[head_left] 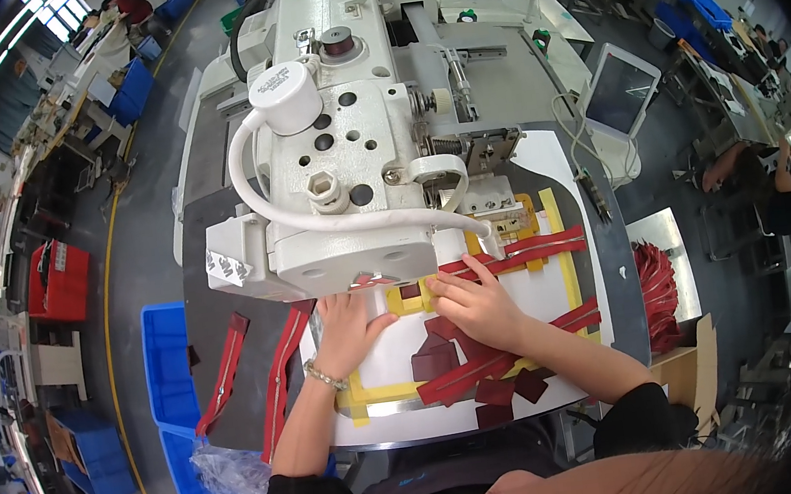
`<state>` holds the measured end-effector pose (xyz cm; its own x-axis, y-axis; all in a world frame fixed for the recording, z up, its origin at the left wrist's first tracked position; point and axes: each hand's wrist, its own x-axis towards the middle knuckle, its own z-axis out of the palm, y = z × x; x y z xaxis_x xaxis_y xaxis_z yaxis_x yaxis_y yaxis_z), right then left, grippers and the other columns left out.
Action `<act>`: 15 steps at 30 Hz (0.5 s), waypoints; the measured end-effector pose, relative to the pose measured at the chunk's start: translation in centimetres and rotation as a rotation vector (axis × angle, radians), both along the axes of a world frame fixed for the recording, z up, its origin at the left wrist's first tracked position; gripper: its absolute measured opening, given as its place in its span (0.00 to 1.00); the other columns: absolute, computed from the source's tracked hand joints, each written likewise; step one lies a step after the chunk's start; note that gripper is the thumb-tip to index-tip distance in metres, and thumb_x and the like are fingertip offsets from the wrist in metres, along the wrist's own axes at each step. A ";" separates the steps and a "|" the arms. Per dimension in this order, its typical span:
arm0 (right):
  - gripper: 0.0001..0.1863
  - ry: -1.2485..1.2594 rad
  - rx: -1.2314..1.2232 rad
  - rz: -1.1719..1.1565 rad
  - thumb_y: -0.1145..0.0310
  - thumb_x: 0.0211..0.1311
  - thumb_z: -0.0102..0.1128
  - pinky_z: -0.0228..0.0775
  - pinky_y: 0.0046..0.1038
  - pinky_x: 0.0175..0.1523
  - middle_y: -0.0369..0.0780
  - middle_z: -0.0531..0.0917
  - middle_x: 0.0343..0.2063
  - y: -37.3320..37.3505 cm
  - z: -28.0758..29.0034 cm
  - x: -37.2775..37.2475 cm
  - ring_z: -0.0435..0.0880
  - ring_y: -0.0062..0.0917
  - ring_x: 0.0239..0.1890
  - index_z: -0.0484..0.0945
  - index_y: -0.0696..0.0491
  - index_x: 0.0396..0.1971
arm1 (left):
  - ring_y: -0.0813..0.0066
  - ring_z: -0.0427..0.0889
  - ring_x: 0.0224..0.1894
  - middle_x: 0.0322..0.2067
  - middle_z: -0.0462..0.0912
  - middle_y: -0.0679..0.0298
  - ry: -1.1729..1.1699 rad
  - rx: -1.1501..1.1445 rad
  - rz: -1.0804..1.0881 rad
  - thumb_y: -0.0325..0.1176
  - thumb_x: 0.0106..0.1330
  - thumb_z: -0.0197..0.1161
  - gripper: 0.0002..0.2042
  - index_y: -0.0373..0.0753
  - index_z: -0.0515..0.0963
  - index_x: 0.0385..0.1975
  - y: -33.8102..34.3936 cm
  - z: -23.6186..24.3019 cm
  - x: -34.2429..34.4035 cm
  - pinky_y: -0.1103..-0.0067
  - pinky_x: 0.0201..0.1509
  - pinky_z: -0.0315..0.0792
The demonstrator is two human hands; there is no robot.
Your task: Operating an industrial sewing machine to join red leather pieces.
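My left hand (345, 332) lies flat with its thumb out beside a yellow-framed slot (411, 301) on the white template board (369, 349); its fingertips disappear under the white sewing machine head (347, 253). My right hand (477, 306) rests open, fingertips at that slot and near a red zipper strip (543, 245). Dark red fabric squares (434, 358) and another zipper strip (461, 377) lie below my hands. Two more strips (223, 372) lie on the dark table to the left.
Blue bins (169, 364) stand left of the table. A pile of red strips (658, 294), a cardboard box (697, 368) and a tilted screen (616, 96) are on the right. Co-workers sit at the far right (785, 199); another is at the upper left (129, 8).
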<state>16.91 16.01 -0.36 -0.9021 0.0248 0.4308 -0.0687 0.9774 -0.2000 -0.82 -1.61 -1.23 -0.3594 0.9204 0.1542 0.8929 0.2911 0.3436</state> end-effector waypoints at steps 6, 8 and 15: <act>0.08 0.127 0.114 0.035 0.67 0.49 0.60 0.60 0.43 0.60 0.33 0.81 0.42 1.6 0.7 -1.7 0.80 0.24 0.45 0.74 0.49 0.31 | 0.55 0.65 0.48 0.45 0.71 0.54 0.043 0.123 0.012 0.52 0.57 0.63 0.28 0.34 0.71 0.47 0.0 0.6 0.6 0.63 0.54 0.55; 0.11 0.183 0.011 -0.088 0.64 0.48 0.63 0.60 0.42 0.57 0.31 0.81 0.39 2.8 0.8 -3.3 0.80 0.25 0.40 0.74 0.49 0.32 | 0.55 0.65 0.48 0.46 0.71 0.56 0.043 0.126 0.010 0.50 0.56 0.64 0.26 0.34 0.73 0.46 0.1 0.8 0.6 0.63 0.53 0.58; 0.25 0.018 -0.015 -0.302 0.59 0.47 0.67 0.54 0.44 0.57 0.49 0.70 0.51 5.3 0.4 -6.9 0.68 0.38 0.54 0.74 0.56 0.44 | 0.56 0.66 0.51 0.48 0.71 0.58 0.034 0.149 0.010 0.48 0.55 0.65 0.25 0.38 0.75 0.48 0.0 1.6 0.9 0.65 0.55 0.59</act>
